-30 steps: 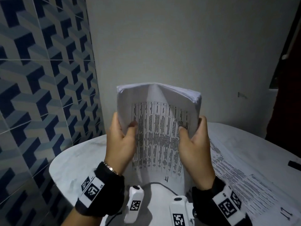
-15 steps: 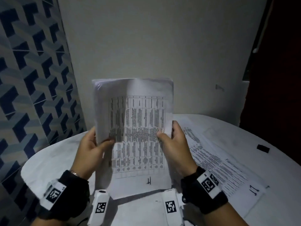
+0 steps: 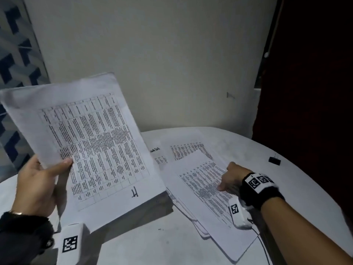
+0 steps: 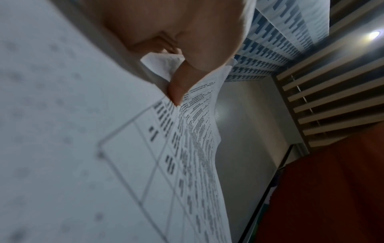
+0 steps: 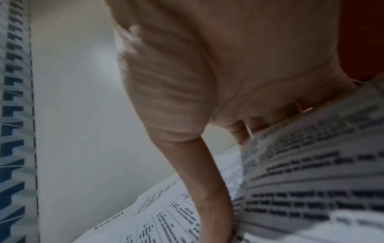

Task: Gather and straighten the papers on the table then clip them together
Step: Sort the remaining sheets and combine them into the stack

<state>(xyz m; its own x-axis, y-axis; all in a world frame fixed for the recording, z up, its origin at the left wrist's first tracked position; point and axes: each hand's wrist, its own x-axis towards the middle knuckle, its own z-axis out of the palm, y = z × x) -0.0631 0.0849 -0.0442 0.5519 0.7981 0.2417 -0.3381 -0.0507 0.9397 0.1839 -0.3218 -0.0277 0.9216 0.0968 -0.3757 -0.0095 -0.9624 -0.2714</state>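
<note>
Head view: the thick stack of white printed papers [image 3: 91, 150], its top sheet a table with a handwritten mark near the lower edge, is gathered and squared, tilted with its lower corner resting on the round white table [image 3: 248, 150] at about 9 o'clock. The left hand [image 3: 38, 186] grips its left edge, thumb on top and fingers curled beneath; the left wrist view confirms the thumb [image 4: 178, 85] pressed on the sheets. Several loose white printed sheets [image 3: 200, 180] lie fanned at the table's centre, toward 5 o'clock, so gathering is judged partly done. The right hand [image 3: 231, 178], arm extended and palm down, presses its fingers on these sheets; whether it pinches one cannot be told. The small black binder clip [image 3: 274, 161] lies untouched at 2 o'clock; clipping remains.
</note>
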